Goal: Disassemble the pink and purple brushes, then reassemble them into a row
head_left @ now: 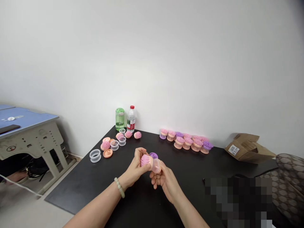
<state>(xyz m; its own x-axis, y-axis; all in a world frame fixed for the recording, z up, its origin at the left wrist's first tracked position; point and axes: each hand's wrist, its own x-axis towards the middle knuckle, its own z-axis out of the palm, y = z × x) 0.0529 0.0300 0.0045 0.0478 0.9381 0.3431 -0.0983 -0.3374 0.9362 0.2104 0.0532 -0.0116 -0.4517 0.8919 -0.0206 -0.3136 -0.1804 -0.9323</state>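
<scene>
Held up over a black tabletop (144, 193), a pink silicone bristle head (145, 161) sits in my left hand (135, 165), my left fingers (140, 152) curled together and clamped around it, a pale green bead bracelet (119, 186) on that wrist. My right hand (165, 183) cups a clear plastic ring (156, 166) from below, its fingers (155, 180) bent and close together, touching the ring, with a round purple piece (153, 155) just behind it. Further along the table, loose parts lie near the wall: clear plastic rings (95, 155), flat peach discs (107, 153) and pink bristle heads (137, 135). Beyond them stand a green plastic bottle (120, 119) and a clear water bottle with a red cap (131, 118), side by side. To the right, a cluster of assembled peach-based massage brushes (186, 141), some with purple parts, stands on the table near a flattened brown cardboard package (249, 148) with a white label. A brown patterned bag (288, 180) rests at the right edge of the view, beside a pixelated patch (237, 202) that hides what lies there. To the left stands a blue-topped desk (26, 122) on a beige metal frame, a dark phone (9, 129) lying on it.
</scene>
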